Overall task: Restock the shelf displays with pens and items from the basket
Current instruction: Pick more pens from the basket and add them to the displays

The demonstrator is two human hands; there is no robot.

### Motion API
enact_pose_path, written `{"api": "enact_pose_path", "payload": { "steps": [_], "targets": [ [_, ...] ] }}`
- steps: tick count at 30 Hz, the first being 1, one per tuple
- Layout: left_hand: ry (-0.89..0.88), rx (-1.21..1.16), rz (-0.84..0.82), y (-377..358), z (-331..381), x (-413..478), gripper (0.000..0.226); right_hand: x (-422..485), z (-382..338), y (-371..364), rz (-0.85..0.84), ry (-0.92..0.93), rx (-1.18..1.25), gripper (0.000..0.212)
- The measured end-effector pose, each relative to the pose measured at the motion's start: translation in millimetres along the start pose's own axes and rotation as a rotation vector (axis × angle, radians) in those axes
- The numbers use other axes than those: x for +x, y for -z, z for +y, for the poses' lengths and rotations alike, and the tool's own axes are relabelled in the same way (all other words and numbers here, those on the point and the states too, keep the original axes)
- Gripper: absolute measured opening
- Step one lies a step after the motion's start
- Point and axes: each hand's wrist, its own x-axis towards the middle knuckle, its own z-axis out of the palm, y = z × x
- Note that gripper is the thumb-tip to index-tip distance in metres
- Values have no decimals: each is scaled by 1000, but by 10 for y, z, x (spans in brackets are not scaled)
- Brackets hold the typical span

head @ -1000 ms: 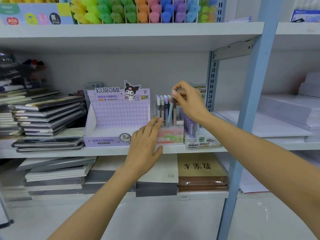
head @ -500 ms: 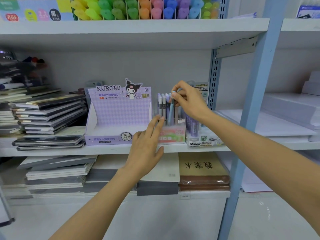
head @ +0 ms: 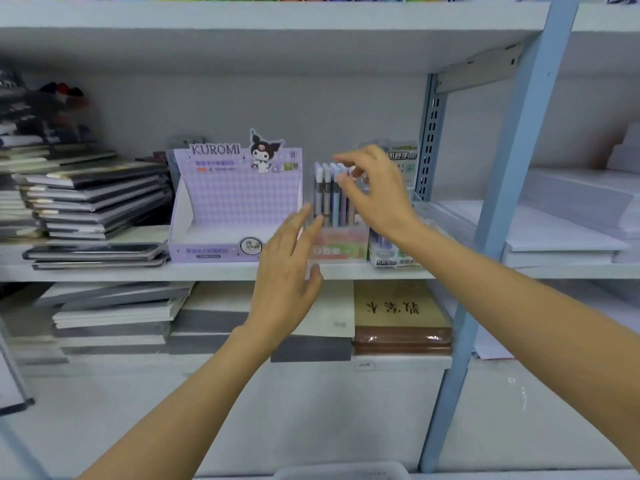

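A pink pen display box (head: 341, 244) stands on the middle shelf (head: 121, 271), with several upright pens (head: 327, 195) in grey, blue and purple. My right hand (head: 379, 199) hovers just right of the pen tops, its fingers spread and loose with nothing between them. A light blue pen (head: 335, 202) stands in the box by my thumb. My left hand (head: 289, 271) reaches to the box's front left corner with straight fingers, fingertips by the pens' lower ends. Whether it touches the box is unclear.
An empty purple Kuromi display box (head: 235, 206) sits left of the pens, and a clear box of refills (head: 391, 251) to the right. Stacked notebooks (head: 93, 199) fill the left. A blue shelf post (head: 498, 216) rises on the right. A pale basket rim (head: 339, 471) shows at the bottom edge.
My right hand pinched the light blue pen and lowered it into the box; now it has let go and its fingers have spread. My left hand has slipped slightly down. The view has tilted down.
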Motion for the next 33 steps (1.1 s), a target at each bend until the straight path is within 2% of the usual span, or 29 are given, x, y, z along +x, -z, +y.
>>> {"api": "enact_pose_path", "payload": {
  "steps": [3, 6, 9, 14, 18, 21, 23, 27, 30, 33],
  "targets": [
    [58, -45, 174, -123, 53, -404, 48, -506, -171, -17, -45, 123, 157, 14],
    [99, -56, 123, -384, 14, -986, 40, -1170, -238, -196, -254, 142, 233, 12],
    [180, -66, -119, -694, -81, -1643, 39, -1841, -153, -496, -518, 51, 227, 13],
    [486, -46, -606, -1126, -228, -2823, 35, -2874, 226, -1068, -885, -209, 209, 14],
    [701, 46, -988, -1349, -290, -3556, 57, -3711, 570, -1442, -1080, -487, 147, 16],
    [729, 92, -1139, -1398, -322, -3927, 65, -4333, 756, -1650, -1275, -675, 47, 19],
    [695, 149, -1187, -1409, -314, -4086, 66, -4709, 833, -1704, -1353, -763, -26, 25],
    [713, 129, -1078, -1483, -275, -4183, 63, -5253, 921, -1647, -1223, -880, -118, 46],
    [726, 145, -1028, -1544, -256, -4167, 58, -5453, 982, -1593, -1195, -923, -136, 42],
    [754, 138, -1004, -1592, -230, -4151, 55, -5513, 1036, -1591, -1261, -905, -106, 26]
  ]
}}
